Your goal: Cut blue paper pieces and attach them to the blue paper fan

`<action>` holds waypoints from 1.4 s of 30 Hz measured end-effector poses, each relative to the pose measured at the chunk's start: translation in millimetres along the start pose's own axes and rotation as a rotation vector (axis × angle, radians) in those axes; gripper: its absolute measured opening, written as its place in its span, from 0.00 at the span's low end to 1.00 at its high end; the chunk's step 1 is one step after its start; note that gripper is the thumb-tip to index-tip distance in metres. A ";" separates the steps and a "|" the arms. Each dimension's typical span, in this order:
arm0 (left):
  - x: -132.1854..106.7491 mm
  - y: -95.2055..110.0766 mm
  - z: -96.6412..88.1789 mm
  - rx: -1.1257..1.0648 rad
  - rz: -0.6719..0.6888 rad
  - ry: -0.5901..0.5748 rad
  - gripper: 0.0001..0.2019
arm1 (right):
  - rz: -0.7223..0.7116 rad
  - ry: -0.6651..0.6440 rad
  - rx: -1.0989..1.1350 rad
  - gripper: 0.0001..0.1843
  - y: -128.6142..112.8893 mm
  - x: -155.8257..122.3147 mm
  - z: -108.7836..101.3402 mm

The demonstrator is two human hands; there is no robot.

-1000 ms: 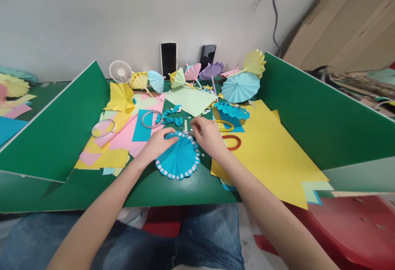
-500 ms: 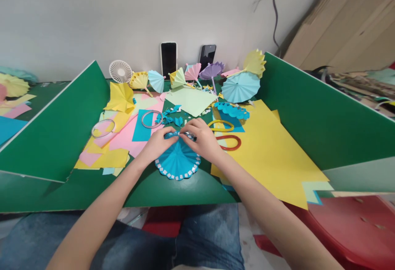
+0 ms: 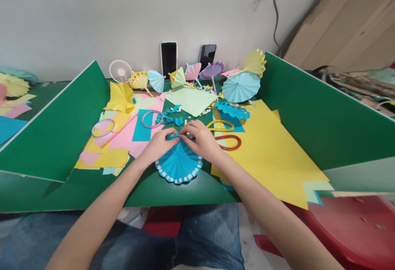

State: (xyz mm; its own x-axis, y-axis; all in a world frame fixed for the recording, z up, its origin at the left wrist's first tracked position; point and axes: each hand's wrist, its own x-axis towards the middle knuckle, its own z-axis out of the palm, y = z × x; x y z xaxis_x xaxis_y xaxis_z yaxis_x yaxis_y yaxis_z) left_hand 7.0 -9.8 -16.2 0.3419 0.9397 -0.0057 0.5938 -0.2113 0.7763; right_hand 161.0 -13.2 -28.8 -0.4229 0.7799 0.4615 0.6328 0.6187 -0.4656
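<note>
A blue pleated paper fan (image 3: 179,165) with a white-checked scalloped rim lies on the green table (image 3: 173,192). My left hand (image 3: 159,142) and my right hand (image 3: 202,140) meet at its gathered top, and the fingertips of both pinch the folds together there. The fan spreads out below my hands toward me. The exact spot where the pleats meet is covered by my fingers.
Scissors with yellow and red handles (image 3: 226,134) lie on a big yellow sheet (image 3: 271,155) right of my hands. Pink, yellow and blue papers (image 3: 123,138), two tape rings (image 3: 151,118) and blue scraps lie left. Finished paper umbrellas (image 3: 240,87), a small fan (image 3: 120,71) and two phones (image 3: 168,58) stand behind. Green dividers flank both sides.
My right hand came left from beside the scissors to the top of the blue fan and now pinches it with the left. The fan's top edge has been gathered closer.
</note>
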 end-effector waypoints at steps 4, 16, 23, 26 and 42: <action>-0.1 -0.2 -0.1 0.015 0.001 -0.005 0.06 | -0.007 -0.014 0.011 0.06 0.6 0.0 -0.2; -0.2 0.5 -0.2 0.052 -0.014 -0.008 0.07 | 0.012 -0.028 0.041 0.07 2.1 1.2 -0.9; 0.5 -0.3 0.4 0.050 -0.028 -0.004 0.07 | 0.037 0.021 -0.034 0.07 1.3 1.3 1.8; 1.5 -2.5 0.0 0.038 -0.038 0.010 0.08 | 0.131 0.149 -0.017 0.06 6.6 1.9 3.3; 3.6 -3.0 -0.8 -0.048 0.016 0.050 0.07 | 0.337 0.134 0.011 0.06 11.0 2.7 -3.4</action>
State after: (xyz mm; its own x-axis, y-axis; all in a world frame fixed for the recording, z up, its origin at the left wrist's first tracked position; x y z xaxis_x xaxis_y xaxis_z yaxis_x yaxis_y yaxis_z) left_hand 5.9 -5.6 -18.0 0.3131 0.9490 0.0373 0.5528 -0.2141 0.8054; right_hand 169.0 -4.6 -30.0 -0.1020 0.9214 0.3751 0.7146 0.3301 -0.6167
